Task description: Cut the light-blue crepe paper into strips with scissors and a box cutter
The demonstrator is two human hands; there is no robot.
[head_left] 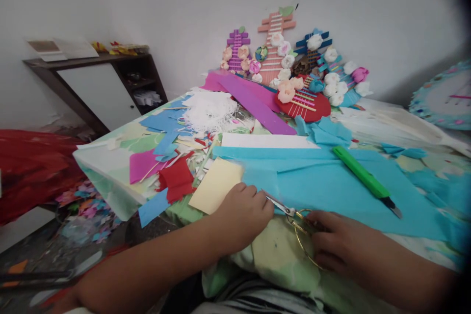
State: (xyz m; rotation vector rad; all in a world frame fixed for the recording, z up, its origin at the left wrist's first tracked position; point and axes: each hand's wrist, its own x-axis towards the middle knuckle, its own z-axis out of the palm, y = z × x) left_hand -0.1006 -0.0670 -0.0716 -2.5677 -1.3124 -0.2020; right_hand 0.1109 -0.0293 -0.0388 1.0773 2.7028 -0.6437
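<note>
My right hand (pixel 338 240) has its fingers in the gold handle loops of a small pair of scissors (pixel 290 211). The blades point left, towards my left hand (pixel 245 213). That hand is closed, its knuckles up and its fingers curled at the blade tips; whatever lies inside them is hidden. Just behind the scissors, light blue crepe paper (pixel 305 181) is spread over the table. A cream paper square (pixel 219 184) lies beside my left hand. On the blue paper rests a green box cutter (pixel 362 174) with its blade out.
Paper scraps, a red piece (pixel 176 179) and white shredded strands (pixel 209 110) cover the table's left side. Purple crepe paper (pixel 257 100) lies further back. Decorated guitar-shaped crafts (pixel 275 54) lean on the wall. A dark cabinet (pixel 106 88) stands at left.
</note>
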